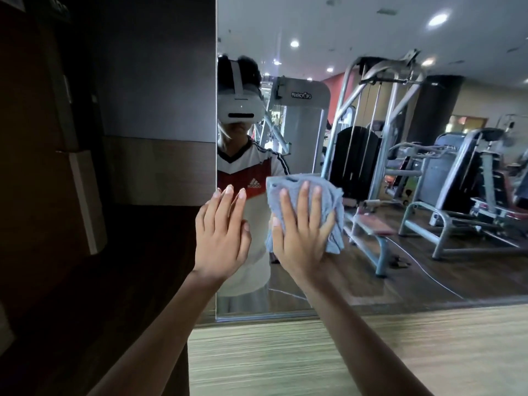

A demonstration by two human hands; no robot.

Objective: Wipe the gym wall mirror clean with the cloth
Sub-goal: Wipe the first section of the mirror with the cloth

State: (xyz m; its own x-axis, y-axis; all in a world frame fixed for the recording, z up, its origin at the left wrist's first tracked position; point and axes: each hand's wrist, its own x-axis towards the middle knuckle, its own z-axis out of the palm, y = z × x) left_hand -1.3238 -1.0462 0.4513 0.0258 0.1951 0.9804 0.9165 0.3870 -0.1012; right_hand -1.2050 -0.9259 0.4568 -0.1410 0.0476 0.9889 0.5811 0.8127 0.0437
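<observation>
Against gym mirror (314, 30), near its left edge, presses bunched cloth (333, 195) under flat, spread right hand (303, 238), leans bare flat left hand (221, 238) on it just beside, likely to smear fresh fingerprints there.

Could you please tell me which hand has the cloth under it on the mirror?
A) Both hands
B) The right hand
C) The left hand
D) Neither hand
B: the right hand presses the blue cloth against the mirror with straight, spread fingers, while the left hand is flat and bare by the mirror's left edge.
</observation>
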